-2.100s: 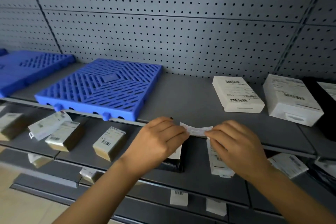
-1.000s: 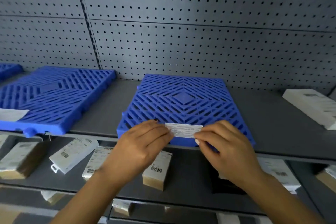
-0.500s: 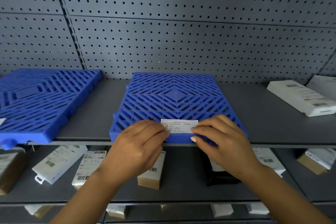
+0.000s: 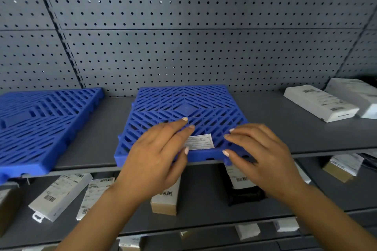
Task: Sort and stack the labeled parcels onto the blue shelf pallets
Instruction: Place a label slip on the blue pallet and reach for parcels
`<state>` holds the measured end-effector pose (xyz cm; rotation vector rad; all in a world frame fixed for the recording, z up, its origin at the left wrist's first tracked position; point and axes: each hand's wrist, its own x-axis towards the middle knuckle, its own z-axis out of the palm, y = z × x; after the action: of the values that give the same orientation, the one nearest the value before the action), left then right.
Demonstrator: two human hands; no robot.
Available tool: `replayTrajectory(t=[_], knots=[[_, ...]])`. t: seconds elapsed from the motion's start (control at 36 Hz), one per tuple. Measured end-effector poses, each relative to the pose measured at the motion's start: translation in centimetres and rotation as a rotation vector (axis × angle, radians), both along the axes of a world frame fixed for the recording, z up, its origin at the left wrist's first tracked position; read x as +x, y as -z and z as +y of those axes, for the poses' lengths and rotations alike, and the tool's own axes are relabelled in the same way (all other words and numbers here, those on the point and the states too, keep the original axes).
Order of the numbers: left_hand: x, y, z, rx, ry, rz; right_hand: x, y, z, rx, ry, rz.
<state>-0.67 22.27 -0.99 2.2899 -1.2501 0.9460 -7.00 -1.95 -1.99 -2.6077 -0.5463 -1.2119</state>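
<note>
Mid pallet (image 4: pixel 183 112): blue, full of slots, flat on top shelf, front edge at shelf lip. Small white label (image 4: pixel 201 141) flat near its front edge, lines on it. Left pallet (image 4: pixel 40 124): same blue, flat, near, poking past shelf lip. White parcel (image 4: pixel 318 104) and second white parcel (image 4: pixel 355 96) far right on top shelf, side by side, barcodes up. Lower shelf: long white parcel (image 4: pixel 59 195), brown parcel (image 4: pixel 165 201) with white barcode sticker.

The left hand (image 4: pixel 157 155) and right hand (image 4: pixel 260 156) reach forward, palms down, fingers loosely extended.
</note>
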Motion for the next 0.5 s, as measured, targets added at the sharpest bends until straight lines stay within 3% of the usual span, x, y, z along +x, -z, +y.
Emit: replayTrajectory(t=[0.5], knots=[[-4.1,-3.5,-21.1,0.126,0.103,0.077,-9.1,-2.7,-17.5,-0.023,0.255,-0.078]])
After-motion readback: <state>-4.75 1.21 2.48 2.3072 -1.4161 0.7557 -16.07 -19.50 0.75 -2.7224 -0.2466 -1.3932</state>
